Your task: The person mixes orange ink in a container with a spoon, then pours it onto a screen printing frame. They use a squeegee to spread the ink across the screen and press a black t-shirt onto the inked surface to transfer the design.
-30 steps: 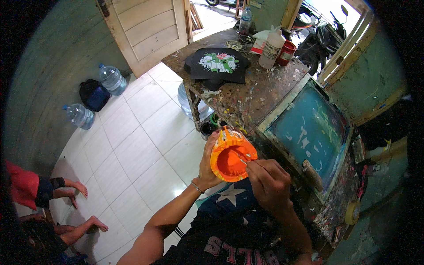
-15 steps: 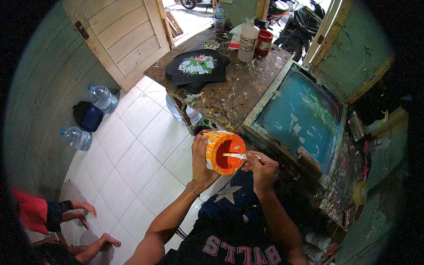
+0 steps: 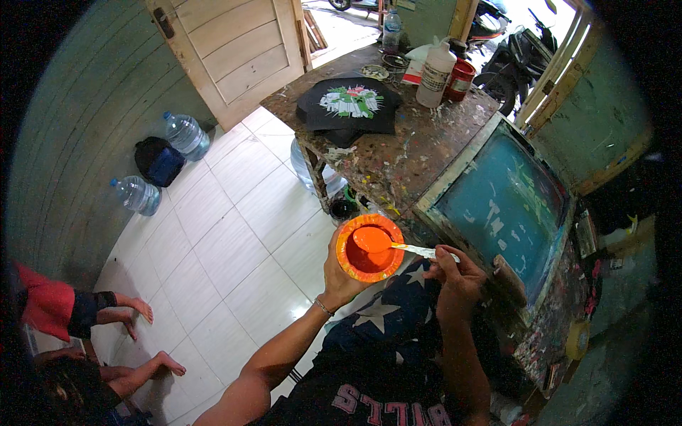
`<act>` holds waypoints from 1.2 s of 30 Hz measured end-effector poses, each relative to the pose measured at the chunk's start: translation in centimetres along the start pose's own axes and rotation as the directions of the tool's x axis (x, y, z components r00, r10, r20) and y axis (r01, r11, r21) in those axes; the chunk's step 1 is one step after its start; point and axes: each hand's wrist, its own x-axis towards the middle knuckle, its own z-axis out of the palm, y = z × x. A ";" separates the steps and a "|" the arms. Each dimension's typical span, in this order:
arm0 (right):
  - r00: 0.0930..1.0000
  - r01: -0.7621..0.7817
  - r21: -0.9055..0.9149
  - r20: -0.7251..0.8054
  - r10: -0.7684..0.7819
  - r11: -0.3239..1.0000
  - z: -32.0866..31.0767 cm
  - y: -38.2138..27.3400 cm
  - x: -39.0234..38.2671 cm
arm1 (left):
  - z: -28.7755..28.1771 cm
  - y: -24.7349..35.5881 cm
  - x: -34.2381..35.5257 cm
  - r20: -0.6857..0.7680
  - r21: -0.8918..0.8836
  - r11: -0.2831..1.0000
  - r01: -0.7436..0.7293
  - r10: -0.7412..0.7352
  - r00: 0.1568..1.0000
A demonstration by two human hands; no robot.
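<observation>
- The tub [image 3: 376, 277], orange and smeared, was in the air just in front of the desk [image 3: 419, 153], off its near edge, with its mouth facing the camera.
- The left grip [image 3: 343, 275] was closed around the tub's left side, in front of the desk.
- The right grip [image 3: 458, 282], also in front of the desk, was narrow, pinching the spoon [image 3: 414, 249] by the end of its pale, stained handle.
- The spoon pointed left, its bowl over the tub's mouth and covered with orange paint [image 3: 372, 240]; whether it touched the rim, I could not tell.
- The cloth [image 3: 348, 106], black with a green and white print, lay on the desk's left part.
- The white bottle [image 3: 435, 77] and the red can [image 3: 462, 79] stood side by side toward the desk's far edge.
- The clear bottle [image 3: 391, 32] stood at the desk's far left corner.
- The screen [image 3: 508, 213], blue-green in a worn frame, was at the desk's right part.
- Two jugs [image 3: 187, 136] and a dark bag [image 3: 160, 162] sat on the tiled floor [image 3: 241, 241], well left of the desk, by the wall.
- Other people's bare legs [image 3: 135, 380] showed on the floor, also well left of the desk.
</observation>
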 end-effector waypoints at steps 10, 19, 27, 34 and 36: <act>0.997 0.050 -0.077 0.064 -0.045 0.996 0.5 -1.4 -0.8 | -0.5 -0.5 -0.3 0.024 -0.116 0.990 0.080 -0.077 0.997; 0.945 0.313 -0.214 0.168 -0.280 0.925 0.8 -2.9 -1.8 | 0.0 -1.8 -0.6 0.015 -0.320 0.946 0.044 -0.041 0.999; 0.640 0.768 -0.360 0.465 -0.612 0.530 1.1 -5.2 -3.3 | 0.5 -1.1 -0.5 0.077 -0.714 0.693 0.100 -0.065 0.995; 0.549 0.835 -0.357 0.579 -0.603 0.419 2.3 -6.8 -4.0 | 1.1 -0.7 -1.2 0.012 -0.765 0.641 0.061 -0.080 0.997; 0.532 0.846 -0.356 0.591 -0.606 0.396 2.8 -6.9 -4.1 | 1.2 -1.0 -1.4 -0.022 -0.704 0.709 0.034 -0.070 0.997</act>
